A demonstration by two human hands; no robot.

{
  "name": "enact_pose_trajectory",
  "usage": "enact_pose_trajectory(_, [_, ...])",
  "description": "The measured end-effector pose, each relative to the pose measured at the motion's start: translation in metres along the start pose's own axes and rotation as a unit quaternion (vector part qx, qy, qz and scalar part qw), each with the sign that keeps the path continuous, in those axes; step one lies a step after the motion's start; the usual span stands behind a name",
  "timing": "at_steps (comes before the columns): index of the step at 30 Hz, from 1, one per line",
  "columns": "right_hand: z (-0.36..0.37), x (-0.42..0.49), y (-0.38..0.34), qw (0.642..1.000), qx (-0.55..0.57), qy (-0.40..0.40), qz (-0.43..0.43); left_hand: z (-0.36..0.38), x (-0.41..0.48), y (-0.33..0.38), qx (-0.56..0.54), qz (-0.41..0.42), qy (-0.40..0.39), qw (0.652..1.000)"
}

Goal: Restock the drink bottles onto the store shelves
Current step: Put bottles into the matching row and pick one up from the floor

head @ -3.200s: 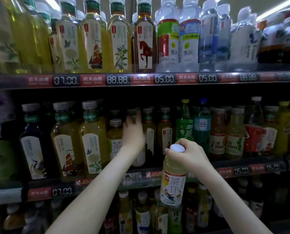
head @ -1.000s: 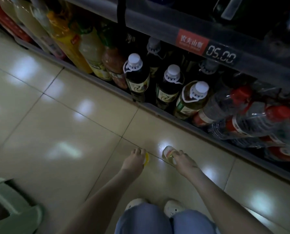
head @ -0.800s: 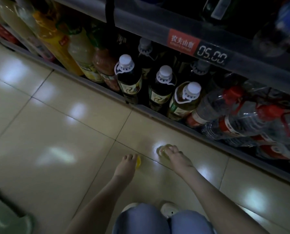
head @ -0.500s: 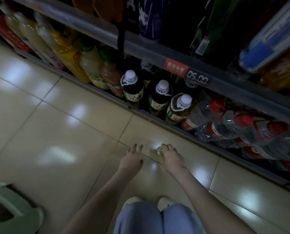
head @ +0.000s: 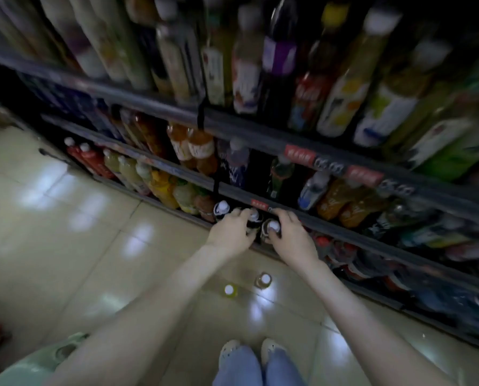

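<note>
Your left hand [head: 231, 229] and right hand [head: 291, 235] are both down at the bottom shelf [head: 160, 201], side by side, close but not touching. Three dark bottles with white caps stand in a row at the shelf front.

Left hand: fingers curled around the neck of the middle dark bottle [head: 253, 216], cap showing just past your fingertips. Right hand: fingers and thumb curled around the top of the right dark bottle [head: 273, 225], white cap visible between thumb and fingers. The frame is motion-blurred, so I can't tell how tight either grip is. The left dark bottle [head: 221, 208] stands free, just left of your left hand.

A grey price rail [head: 344, 232] runs directly above your knuckles, with a red tag [head: 259, 204] just beyond your fingers. Right of your right hand, red-capped clear bottles [head: 344, 252] lie on the same shelf. Left of the dark bottles there's a row of yellow and orange drinks [head: 160, 188]. The higher shelves are packed with bottles, too blurred to read.

On the tiled floor [head: 79, 218], between your forearms and nearer to you than the shelf, two small bottles stand upright: a yellow bottle [head: 229, 290] on the left and a pale bottle [head: 264, 280] just right of it, apart from each other, both white-capped. Neither hand touches them.

Your light shoes [head: 230, 348] and blue jeans [head: 238, 369] are at the bottom edge. There's a pale green plastic item [head: 37, 363] at near left.
</note>
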State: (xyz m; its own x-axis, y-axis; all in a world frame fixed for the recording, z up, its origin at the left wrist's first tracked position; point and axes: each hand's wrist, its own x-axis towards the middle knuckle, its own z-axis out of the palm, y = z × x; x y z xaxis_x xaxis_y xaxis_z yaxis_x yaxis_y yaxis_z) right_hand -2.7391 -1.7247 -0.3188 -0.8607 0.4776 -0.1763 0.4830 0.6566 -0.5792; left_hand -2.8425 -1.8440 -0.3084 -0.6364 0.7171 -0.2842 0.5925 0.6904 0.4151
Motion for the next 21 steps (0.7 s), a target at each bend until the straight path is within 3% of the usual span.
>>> enact_pose_trajectory(8, [-0.214, -0.040, -0.093, 0.970, 0.019, 0.215, -0.108, -0.191, -0.027, 0.123, -0.023, 0.200, 0.153, 0.968])
enact_pose_trajectory(12, [-0.292, -0.042, -0.113, 0.907, 0.057, 0.384, -0.166, -0.240, -0.027, 0.181, -0.059, 0.283, 0.283, 0.915])
enact_pose_trajectory(15, [-0.339, -0.034, -0.116, 0.861, 0.071, 0.467, -0.187, -0.264, -0.015, 0.218, -0.057, 0.316, 0.382, 0.867])
enact_pose_trajectory(18, [-0.372, -0.021, -0.120, 0.856, 0.099, 0.476, -0.173, -0.285, 0.002, 0.244, -0.055, 0.314, 0.464, 0.827])
enact_pose_trajectory(21, [-0.392, -0.003, -0.134, 0.887, 0.135, 0.411, -0.163, -0.300, 0.015, 0.257, -0.055, 0.280, 0.474, 0.833])
